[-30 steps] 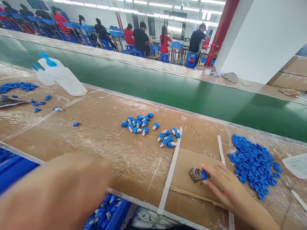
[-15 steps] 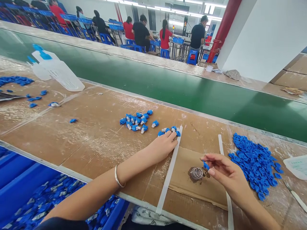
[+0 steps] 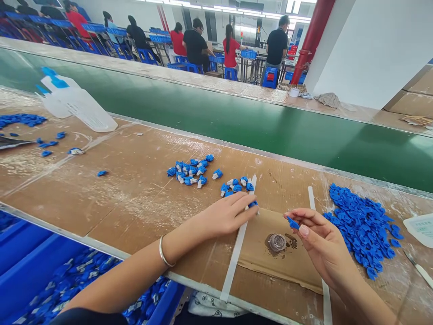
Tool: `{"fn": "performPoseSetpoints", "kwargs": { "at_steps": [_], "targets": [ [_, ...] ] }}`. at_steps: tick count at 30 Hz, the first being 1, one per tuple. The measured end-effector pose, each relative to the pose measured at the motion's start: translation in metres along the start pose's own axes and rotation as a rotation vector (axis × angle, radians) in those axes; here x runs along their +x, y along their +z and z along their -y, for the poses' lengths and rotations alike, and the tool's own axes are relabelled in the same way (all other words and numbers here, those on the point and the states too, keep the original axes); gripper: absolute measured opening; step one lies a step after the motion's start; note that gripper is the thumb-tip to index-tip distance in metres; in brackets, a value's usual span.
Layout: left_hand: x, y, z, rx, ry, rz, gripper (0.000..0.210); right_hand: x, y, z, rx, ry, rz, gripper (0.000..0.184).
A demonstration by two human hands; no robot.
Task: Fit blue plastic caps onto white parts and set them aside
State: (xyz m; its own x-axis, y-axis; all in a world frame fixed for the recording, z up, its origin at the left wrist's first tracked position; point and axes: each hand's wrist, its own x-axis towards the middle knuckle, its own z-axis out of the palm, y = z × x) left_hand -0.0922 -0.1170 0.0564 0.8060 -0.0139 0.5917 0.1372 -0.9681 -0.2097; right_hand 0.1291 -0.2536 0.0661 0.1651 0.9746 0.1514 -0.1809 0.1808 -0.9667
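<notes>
My left hand [image 3: 228,214] is closed with its fingertips on a small blue-and-white piece [image 3: 253,205], beside the left strip of white tape. Just behind it lie several like pieces [image 3: 236,187], blue with pale ends. Between thumb and fingers, my right hand [image 3: 321,237] pinches a small flat blue plastic piece [image 3: 292,223]. A small clear glass jar [image 3: 278,243] stands on the cardboard sheet [image 3: 267,266] between my hands, with dark wet stains around it. Right of my right hand is a heap of loose blue pieces [image 3: 361,225].
Another cluster of blue-and-white pieces [image 3: 189,171] lies left of centre. White bottles with blue tops [image 3: 81,106] lie at far left. A white-handled blade [image 3: 421,271] is at right. Blue bins [image 3: 30,275] sit below the table edge; a green belt [image 3: 237,117] runs behind.
My left hand has drawn back from the cluster towards me, now with a blue-and-white piece at its fingertips. My right hand still pinches its blue piece, now turned more into view.
</notes>
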Motion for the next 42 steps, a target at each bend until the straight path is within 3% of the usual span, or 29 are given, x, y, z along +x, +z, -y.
{"fn": "performPoseSetpoints", "kwargs": {
  "at_steps": [5, 9, 18, 24, 29, 36, 40, 42],
  "targets": [
    [0.006, -0.007, -0.015, -0.156, 0.168, -0.157, 0.015, -0.003, 0.02, -0.001, -0.048, -0.085, 0.03, 0.023],
    [0.009, -0.006, -0.023, -0.172, 0.22, -0.232, 0.009, -0.005, 0.035, -0.004, -0.14, -0.163, 0.039, 0.022],
    [0.007, -0.007, -0.027, -0.237, 0.183, -0.23, 0.01, -0.011, 0.037, -0.014, -0.228, -0.183, 0.046, 0.026],
    [0.008, -0.006, -0.03, -0.228, 0.164, -0.302, 0.009, -0.008, 0.036, -0.015, -0.48, -0.388, 0.068, 0.02],
    [0.006, -0.008, -0.034, -0.228, 0.167, -0.366, 0.006, -0.012, 0.035, -0.014, -0.646, -0.587, 0.121, 0.037],
    [0.008, -0.01, -0.033, -0.28, 0.149, -0.412, 0.009, -0.021, 0.037, -0.015, -0.768, -0.662, 0.184, 0.055],
    [0.007, -0.014, -0.031, -0.277, 0.143, -0.312, 0.014, -0.022, 0.037, -0.014, -0.834, -0.684, 0.198, 0.059],
    [0.006, -0.014, -0.03, -0.222, 0.191, -0.323, 0.015, -0.022, 0.038, -0.013, -0.839, -0.647, 0.202, 0.06]
  ]
}}
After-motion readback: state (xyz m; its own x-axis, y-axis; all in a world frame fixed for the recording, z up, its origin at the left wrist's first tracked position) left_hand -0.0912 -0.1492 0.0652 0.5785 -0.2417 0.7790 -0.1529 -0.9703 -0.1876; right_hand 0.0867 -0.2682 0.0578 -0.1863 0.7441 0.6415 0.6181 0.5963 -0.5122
